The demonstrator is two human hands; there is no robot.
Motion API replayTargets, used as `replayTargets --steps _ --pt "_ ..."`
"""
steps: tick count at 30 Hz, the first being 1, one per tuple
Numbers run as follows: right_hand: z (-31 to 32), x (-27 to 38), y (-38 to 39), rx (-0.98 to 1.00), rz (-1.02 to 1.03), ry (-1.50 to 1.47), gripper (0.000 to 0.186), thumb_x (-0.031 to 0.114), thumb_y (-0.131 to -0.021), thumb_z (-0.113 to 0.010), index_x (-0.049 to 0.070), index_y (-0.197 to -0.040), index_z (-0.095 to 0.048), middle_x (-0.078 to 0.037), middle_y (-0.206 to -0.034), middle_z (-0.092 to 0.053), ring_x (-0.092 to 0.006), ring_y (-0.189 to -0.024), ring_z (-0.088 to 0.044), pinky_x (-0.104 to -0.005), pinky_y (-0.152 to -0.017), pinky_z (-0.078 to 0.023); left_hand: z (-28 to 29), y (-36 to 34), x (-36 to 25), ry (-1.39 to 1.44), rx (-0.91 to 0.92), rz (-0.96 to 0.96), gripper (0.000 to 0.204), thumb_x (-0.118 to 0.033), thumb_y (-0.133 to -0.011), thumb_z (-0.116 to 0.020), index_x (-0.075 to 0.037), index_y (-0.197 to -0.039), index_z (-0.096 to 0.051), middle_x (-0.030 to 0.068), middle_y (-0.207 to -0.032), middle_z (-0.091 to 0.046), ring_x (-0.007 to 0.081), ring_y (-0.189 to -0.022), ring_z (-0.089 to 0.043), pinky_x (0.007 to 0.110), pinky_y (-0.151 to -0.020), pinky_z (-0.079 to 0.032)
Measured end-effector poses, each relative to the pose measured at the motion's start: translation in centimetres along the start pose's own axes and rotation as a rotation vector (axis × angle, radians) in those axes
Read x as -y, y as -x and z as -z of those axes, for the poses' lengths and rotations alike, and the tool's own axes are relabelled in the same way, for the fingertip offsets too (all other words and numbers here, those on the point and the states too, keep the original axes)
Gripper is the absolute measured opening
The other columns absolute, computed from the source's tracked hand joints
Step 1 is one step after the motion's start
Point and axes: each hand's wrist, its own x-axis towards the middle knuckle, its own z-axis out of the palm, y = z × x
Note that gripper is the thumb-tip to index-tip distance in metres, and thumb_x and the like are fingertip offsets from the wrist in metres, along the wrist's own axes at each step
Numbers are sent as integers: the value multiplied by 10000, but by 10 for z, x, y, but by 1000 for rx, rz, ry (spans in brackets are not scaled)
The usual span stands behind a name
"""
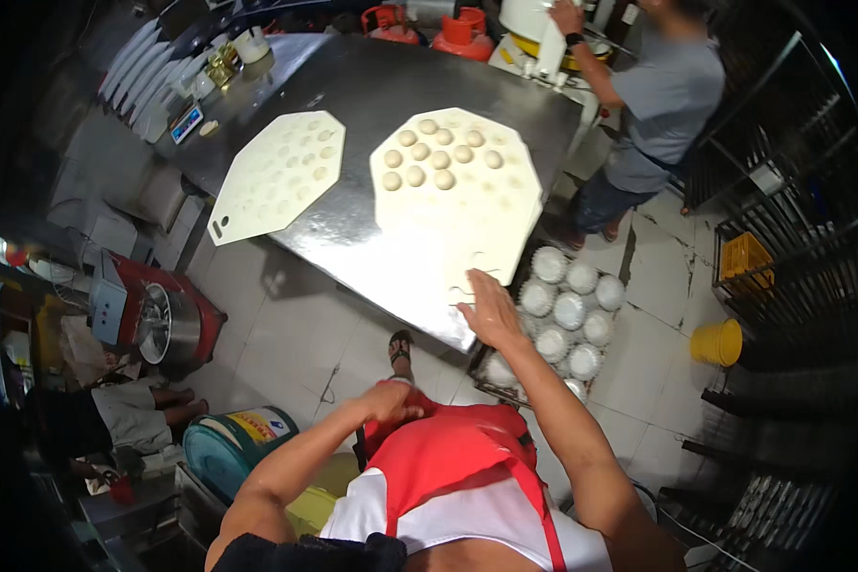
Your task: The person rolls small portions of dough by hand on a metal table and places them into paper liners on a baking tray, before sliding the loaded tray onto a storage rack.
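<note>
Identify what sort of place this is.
Likely a bakery kitchen: round dough balls sit on a pale board, and a red machine with a steel bowl, probably a mixer, stands nearby.

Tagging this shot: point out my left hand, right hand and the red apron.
Left hand (389,401): head view, back of hand.
Right hand (493,313): head view, back of hand.
Red apron (453,458): head view, its front.

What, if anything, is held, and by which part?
Cannot be told: right hand at near end of the dough-topped board, left hand at the red apron.
</note>
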Motion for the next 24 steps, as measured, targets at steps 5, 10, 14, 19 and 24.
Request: replayTargets --steps 5,10,14,19,24 --pt "-29 -3 15 -29 -102 166 720 122 -874 -784 -17 -1505 -466 -251 -1446 -504 -462 -1363 -476 -534 -1168 -386 123 -10 64 431 -630 -18 451 -388 -1023 -674 -28 -1293 -705 180 -1176 -767 314 -1031 -739 430 -925 -576" --pt "-32 33 10 64 -73 189 609 206 -890 -787 5 -1418 -560 -187 -1332 -590 -378 -1297 -548 -505 -1106 -406 224 -4 295 335 -1391 332 416 -195 -981 -697 6 -1345 -664 195 -1300 -722 310 -1151 -710 414 -992 -554" --pt "-30 45 21 155 -164 170 502 245 -922 -763 16 -1339 -605 -192 -1269 -607 -376 -1232 -575 -500 -1102 -400 326 59 443 199 -1530 589 616 -325 -965 -727 114 -1383 -618 326 -1351 -667 439 -1233 -672 506 -1056 -523" --pt "-52 40 56 -306 -414 117 399 208 -933 -766 17 -1254 -625 -179 -1115 -604 -364 -1109 -597 -505 -989 -470 388 117 559 632 -1282 850 815 -549 -988 -709 184 -1334 -617 328 -1301 -685 394 -1151 -717 478 -971 -560" --pt "-66 -36 97 -373 -1006 -746 435 239 -1048 -662 -66 -1347 -578 -129 -1161 -708 -255 -1036 -702 -402 -784 -574 362 67 603 969 -1342 633 541 -476 -1066 -650 59 -1140 -676 136 -982 -732 237 -877 -694 449 -776 -553"
